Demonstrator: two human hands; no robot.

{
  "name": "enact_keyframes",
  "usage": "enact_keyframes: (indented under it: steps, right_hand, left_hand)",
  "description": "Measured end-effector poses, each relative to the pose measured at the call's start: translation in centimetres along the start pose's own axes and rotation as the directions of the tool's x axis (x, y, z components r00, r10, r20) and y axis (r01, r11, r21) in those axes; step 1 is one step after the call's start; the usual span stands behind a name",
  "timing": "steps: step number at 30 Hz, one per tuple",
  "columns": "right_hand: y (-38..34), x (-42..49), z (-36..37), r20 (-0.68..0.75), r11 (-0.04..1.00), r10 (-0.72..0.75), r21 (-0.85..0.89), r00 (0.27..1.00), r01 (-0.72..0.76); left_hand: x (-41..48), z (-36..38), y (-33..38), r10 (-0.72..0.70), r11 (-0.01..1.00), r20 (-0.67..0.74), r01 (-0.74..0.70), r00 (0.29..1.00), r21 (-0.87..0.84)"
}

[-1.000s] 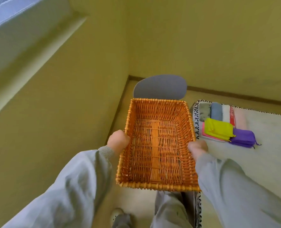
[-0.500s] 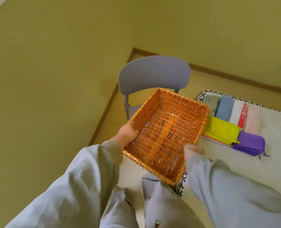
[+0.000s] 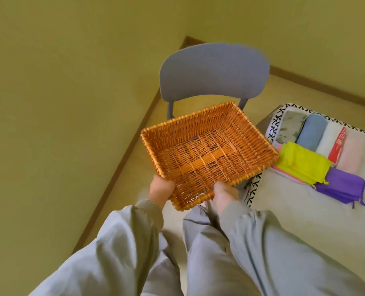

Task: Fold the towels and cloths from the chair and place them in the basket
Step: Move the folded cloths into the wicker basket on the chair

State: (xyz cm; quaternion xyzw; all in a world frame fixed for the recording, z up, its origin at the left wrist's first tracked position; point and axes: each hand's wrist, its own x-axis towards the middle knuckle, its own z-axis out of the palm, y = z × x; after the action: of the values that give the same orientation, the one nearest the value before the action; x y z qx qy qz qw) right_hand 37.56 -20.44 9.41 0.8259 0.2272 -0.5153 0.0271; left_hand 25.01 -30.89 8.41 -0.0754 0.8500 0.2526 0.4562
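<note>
You hold the basket (image 3: 207, 152) in both hands over your lap, the left hand (image 3: 161, 189) clamped on its near-left edge, the right hand (image 3: 225, 194) closed on the near rim just beside it. A second ago you gripped it by opposite sides and it sat square to you; now it is turned, one corner pointing toward your knees, and both grips sit at that near end. The basket is empty.

Beyond your left grip stands the grey chair (image 3: 214, 71), its back rising behind the basket's far rim; no towels show on the part of it you can see, and the seat is hidden behind the wicker.

Right of your right grip, on the pale mat (image 3: 305, 210) with the patterned border, the folded goods wait: a row of rolled towels (image 3: 314, 134) at the far edge, and nearer, a yellow cloth (image 3: 303, 162) and a purple cloth (image 3: 344, 184), the yellow one just beside the basket's right corner.

The turn of the basket and your lowered view suggest you are settling it down close to the pile. Judged from this, folding looks done and loading has not begun. Next comes setting the basket flat within reach of the mat, then freeing a hand for the yellow cloth.
</note>
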Motion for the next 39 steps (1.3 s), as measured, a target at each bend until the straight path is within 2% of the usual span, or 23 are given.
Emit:
enact_keyframes:
  steps: [3, 6, 9, 11, 13, 15, 16, 17, 19, 20, 22, 23, 25, 27, 31, 32, 35, 37, 39]
  right_hand:
    - [-0.3, 0.1, -1.3, 0.230, 0.998, 0.000, 0.061, 0.973, -0.015]
    - [-1.1, 0.9, -2.8, 0.355, 0.996, -0.023, 0.087, 0.934, -0.009]
    - [-1.8, 2.2, -3.2, 0.343, 0.988, -0.055, -0.116, 0.938, 0.101]
    - [-2.2, 3.0, -3.4, 0.282, 0.899, -0.152, -0.358, 0.947, 0.251]
    - [-2.7, 3.3, -3.8, 0.211, 0.689, -0.390, -0.579, 0.896, 0.436]
    - [-3.3, 3.3, -4.4, 0.233, 0.418, -0.619, -0.711, 0.750, 0.566]
    - [-3.7, 3.2, -4.5, 0.275, 0.297, -0.686, -0.739, 0.674, 0.604]
    - [-3.9, 3.3, -4.6, 0.330, 0.185, -0.727, -0.750, 0.602, 0.635]
    - [-4.5, 3.9, -4.5, 0.459, -0.036, -0.747, -0.750, 0.480, 0.661]
    - [-4.6, 4.5, -4.3, 0.540, -0.146, -0.709, -0.742, 0.454, 0.654]
    - [-4.8, 5.5, -4.1, 0.662, -0.322, -0.563, -0.728, 0.496, 0.606]
    - [-4.8, 5.9, -3.9, 0.685, -0.386, -0.504, -0.723, 0.526, 0.573]
    - [-4.8, 6.4, -3.6, 0.714, -0.474, -0.445, -0.700, 0.541, 0.534]
    - [-4.9, 6.9, -3.2, 0.754, -0.538, -0.406, -0.654, 0.516, 0.532]
    - [-6.8, 7.5, -2.5, 0.812, -0.637, -0.341, -0.570, 0.473, 0.520]
    - [-7.2, 7.7, -2.5, 0.812, -0.637, -0.330, -0.568, 0.481, 0.521]
    - [-8.3, 9.7, -2.9, 0.764, -0.547, -0.225, -0.612, 0.604, 0.571]
    - [-8.5, 11.0, -2.8, 0.757, -0.489, -0.189, -0.625, 0.625, 0.609]
    - [-8.4, 11.9, -2.4, 0.761, -0.496, -0.198, -0.621, 0.618, 0.607]
  left_hand:
    - [0.7, -0.4, -0.2, -0.004, 1.000, -0.002, 0.004, 1.000, -0.012]
    - [1.0, -1.2, 0.8, 0.035, 0.998, 0.012, -0.035, 0.999, -0.055]
    - [2.0, -1.4, 1.8, 0.056, 0.997, 0.042, -0.054, 0.998, -0.048]
    - [2.4, -1.4, 2.5, 0.080, 0.996, 0.031, -0.078, 0.996, -0.045]
    - [2.8, -1.1, 2.5, 0.125, 0.988, -0.026, -0.127, 0.992, -0.086]
    - [2.8, -0.6, 2.0, 0.207, 0.968, -0.104, -0.219, 0.973, -0.122]
    - [2.8, -0.3, 1.8, 0.268, 0.957, -0.138, -0.280, 0.953, -0.078]
    - [3.0, 0.0, 1.6, 0.330, 0.943, -0.151, -0.331, 0.932, 0.016]
    - [2.7, 0.9, 1.4, 0.416, 0.867, -0.104, -0.360, 0.903, 0.346]
    - [2.4, 1.3, 1.4, 0.460, 0.772, -0.048, -0.373, 0.887, 0.515]
    - [1.8, 2.3, 1.5, 0.574, 0.497, 0.132, -0.472, 0.808, 0.728]
    - [1.5, 2.9, 1.4, 0.593, 0.380, 0.247, -0.537, 0.766, 0.753]
    - [1.0, 4.2, 1.2, 0.511, 0.261, 0.450, -0.631, 0.732, 0.730]
    - [0.7, 5.7, 1.2, 0.430, 0.238, 0.529, -0.657, 0.732, 0.715]
    - [0.6, 7.8, 2.7, 0.430, 0.274, 0.504, -0.640, 0.749, 0.718]
    - [0.7, 8.4, 3.1, 0.433, 0.268, 0.508, -0.645, 0.745, 0.716]
    - [1.1, 10.0, 4.7, 0.408, 0.232, 0.555, -0.670, 0.725, 0.705]
    - [1.5, 11.3, 5.6, 0.391, 0.165, 0.609, -0.703, 0.690, 0.691]
    - [2.2, 12.3, 6.3, 0.365, 0.092, 0.648, -0.718, 0.669, 0.690]
